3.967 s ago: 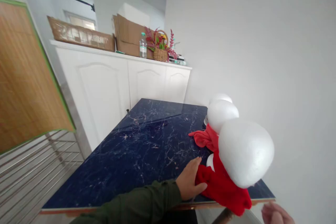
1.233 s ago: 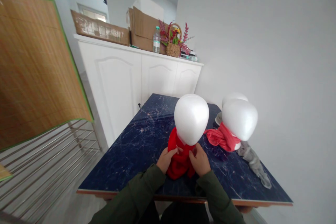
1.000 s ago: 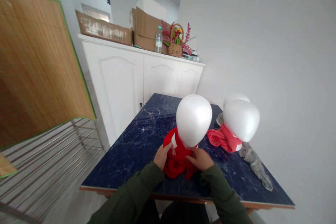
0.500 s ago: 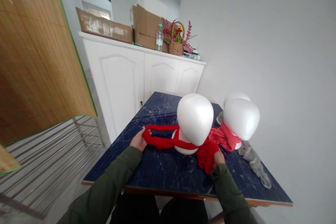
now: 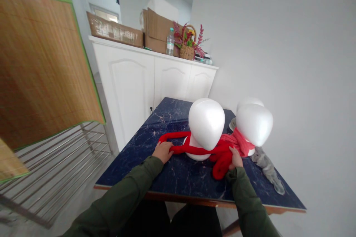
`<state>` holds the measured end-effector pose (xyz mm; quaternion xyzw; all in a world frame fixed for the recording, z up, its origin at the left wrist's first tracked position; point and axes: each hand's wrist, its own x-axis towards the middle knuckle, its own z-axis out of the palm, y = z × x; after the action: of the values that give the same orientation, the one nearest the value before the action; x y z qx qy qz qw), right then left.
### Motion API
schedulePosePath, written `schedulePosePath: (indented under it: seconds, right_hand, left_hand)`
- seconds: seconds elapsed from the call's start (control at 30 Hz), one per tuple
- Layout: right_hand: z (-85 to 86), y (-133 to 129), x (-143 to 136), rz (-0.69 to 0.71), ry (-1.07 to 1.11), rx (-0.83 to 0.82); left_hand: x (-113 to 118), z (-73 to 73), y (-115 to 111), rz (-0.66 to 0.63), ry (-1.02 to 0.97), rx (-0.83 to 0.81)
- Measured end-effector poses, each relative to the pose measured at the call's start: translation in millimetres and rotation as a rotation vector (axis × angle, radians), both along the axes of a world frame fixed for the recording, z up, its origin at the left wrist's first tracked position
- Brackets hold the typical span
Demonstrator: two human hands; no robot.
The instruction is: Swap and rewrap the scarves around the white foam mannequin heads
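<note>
Dark blue marbled worktop, seen from its near edge.

Left hand at 9 o'clock of the nearest foam head, fingers closed on the left end of a red scarf. Scarf pulled out long and low across the worktop, passing in front of the head's neck just above its white base. A loop of it lies past the left hand, toward 10 o'clock.

Right hand at 4 o'clock of the same head, fingers gripping the bunched right end of the scarf; a thick fold hangs down from the hand onto the worktop at 5 o'clock. Both sleeves dark green.

Second foam head at 3 o'clock of the first, just beside it, with a lighter coral scarf bundled around its neck. Third white head partly hidden behind it. Grey cloth trailing on the worktop at 4 o'clock, near the right edge.

At 12 o'clock, well apart: white cabinet carrying cardboard boxes, a water bottle, and a flower basket. At 9 o'clock: bamboo mat hung over a metal rack.
</note>
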<state>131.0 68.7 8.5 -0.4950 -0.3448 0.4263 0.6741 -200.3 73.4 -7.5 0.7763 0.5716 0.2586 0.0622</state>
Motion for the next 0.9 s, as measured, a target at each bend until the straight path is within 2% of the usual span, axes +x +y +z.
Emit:
schedulePosePath:
  seconds: [0.13, 0.27, 0.37, 0.53, 0.67, 0.77, 0.9]
  right_hand:
    - [22.5, 0.0, 26.9, -0.105, -0.038, 0.001]
    - [33.7, -2.5, 47.9, -0.080, -0.154, 0.011]
    - [29.5, -8.6, 58.6, -0.036, -0.263, -0.050]
    - [10.0, -27.1, 68.4, 0.005, -0.507, -0.237]
    - [0.3, -40.0, 66.8, 0.006, -0.618, -0.268]
    - [-0.1, -51.8, 61.6, -0.012, -0.692, -0.264]
    - [2.0, -79.7, 53.1, 0.000, -0.851, -0.284]
  left_hand:
    - [-15.1, 2.2, 18.2, 0.148, 0.011, 0.037]
    - [-31.9, 3.7, 33.9, 0.243, -0.052, 0.057]
    - [-38.0, 3.0, 37.7, 0.288, -0.116, 0.074]
    - [-43.9, 4.9, 36.4, 0.371, -0.206, 0.103]
    - [-40.6, 5.4, 31.5, 0.373, -0.247, 0.139]
    - [-24.6, 3.0, 16.5, 0.233, -0.253, 0.176]
    - [14.9, -1.1, -24.8, -0.189, -0.176, 0.111]
